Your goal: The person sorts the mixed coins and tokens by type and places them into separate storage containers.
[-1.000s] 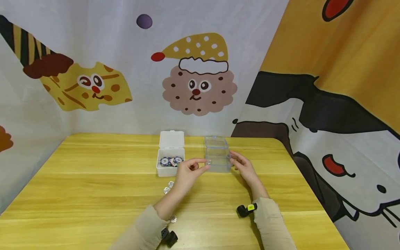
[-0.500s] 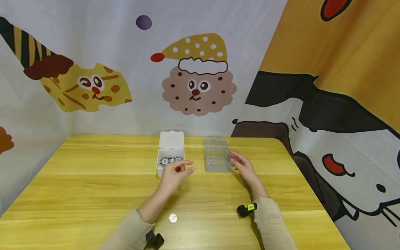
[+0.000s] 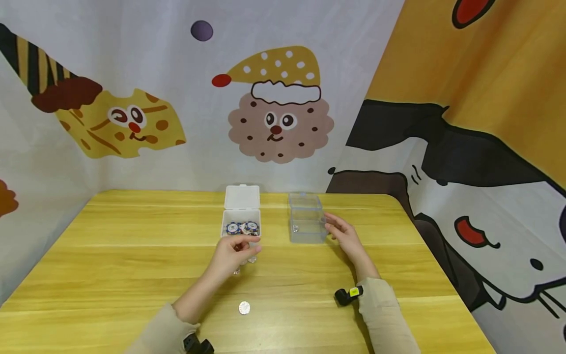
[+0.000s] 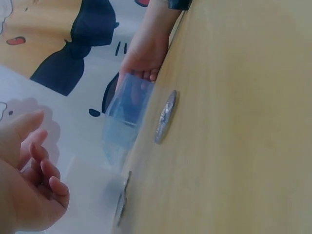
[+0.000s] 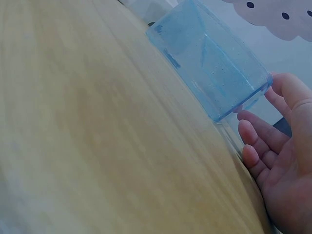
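My left hand (image 3: 234,255) hovers in front of the white box (image 3: 241,216), its fingers loosely bent with nothing between them. Inside that box lie several blue-and-white poker chips (image 3: 233,227). Partly behind the hand are silvery round discs (image 3: 252,259) on the table. Nearer the front lies another silvery disc (image 3: 244,308), seen edge-on as a ridged disc (image 4: 165,117) in the left wrist view. The fingers of my right hand (image 3: 345,236) touch the right side of the clear plastic box (image 3: 308,237), which stands with its lid back. One small shiny disc (image 3: 296,228) is inside it.
The wooden table (image 3: 132,275) ends at a printed cloth (image 3: 177,167) behind both boxes. The white lid (image 3: 242,196) leans back toward that cloth. A black wrist camera (image 3: 345,296) sits at the right sleeve.
My left hand has let go of a silvery disc inside the clear box and moved left and toward me, over the discs by the white box. The right hand stays at the clear box.
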Available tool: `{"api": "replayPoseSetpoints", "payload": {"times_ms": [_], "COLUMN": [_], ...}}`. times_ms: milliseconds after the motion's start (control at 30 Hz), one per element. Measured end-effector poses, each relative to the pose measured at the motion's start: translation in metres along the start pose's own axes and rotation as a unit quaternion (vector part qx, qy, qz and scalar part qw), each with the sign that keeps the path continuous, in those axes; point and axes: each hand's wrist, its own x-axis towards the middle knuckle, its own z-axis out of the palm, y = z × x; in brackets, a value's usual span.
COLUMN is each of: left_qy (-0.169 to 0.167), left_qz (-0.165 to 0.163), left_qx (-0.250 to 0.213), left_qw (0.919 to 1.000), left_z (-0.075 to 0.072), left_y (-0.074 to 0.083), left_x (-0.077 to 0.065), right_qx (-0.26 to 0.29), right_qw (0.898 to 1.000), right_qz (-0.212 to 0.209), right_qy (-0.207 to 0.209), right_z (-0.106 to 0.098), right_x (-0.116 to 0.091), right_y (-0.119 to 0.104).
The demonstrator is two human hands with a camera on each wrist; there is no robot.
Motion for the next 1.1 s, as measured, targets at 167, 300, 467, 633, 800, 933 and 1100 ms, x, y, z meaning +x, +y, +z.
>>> {"api": "replayPoseSetpoints", "payload": {"times_ms": [167,300,467,633,800,933,1100], "left_qy": [-0.015,-0.009,-0.021,-0.052,-0.074,-0.084,-0.098], "left_qz": [-0.015,-0.002,-0.004,0.004,0.026,0.03,0.027], "left_qx": [0.001,0.037,0.072,0.098,0.118,0.136,0.151], "left_qw": [0.9998,0.9993,0.9972,0.9938,0.9899,0.9867,0.9833], "left_z": [-0.01,-0.019,-0.03,-0.039,-0.046,-0.049,-0.051], "left_y": [-0.006,-0.01,-0.013,-0.02,-0.028,-0.03,-0.035], "left_x": [-0.003,-0.005,-0.01,-0.016,-0.021,-0.021,-0.021], "right_qx": [-0.001,-0.001,-0.002,0.0,-0.002,-0.005,-0.001], "right_qw": [1.0,1.0,1.0,1.0,1.0,1.0,1.0], "right_qz": [0.001,0.002,0.001,0.0,-0.004,-0.003,-0.001], "right_qy": [0.002,0.004,0.002,-0.005,-0.005,-0.005,-0.002], "right_z": [-0.001,-0.002,-0.002,-0.001,0.001,0.001,-0.003], "right_x": [0.001,0.002,0.002,-0.001,-0.001,0.0,0.007], "right_y": [0.0,0.0,0.0,0.0,0.0,0.0,0.017]}}
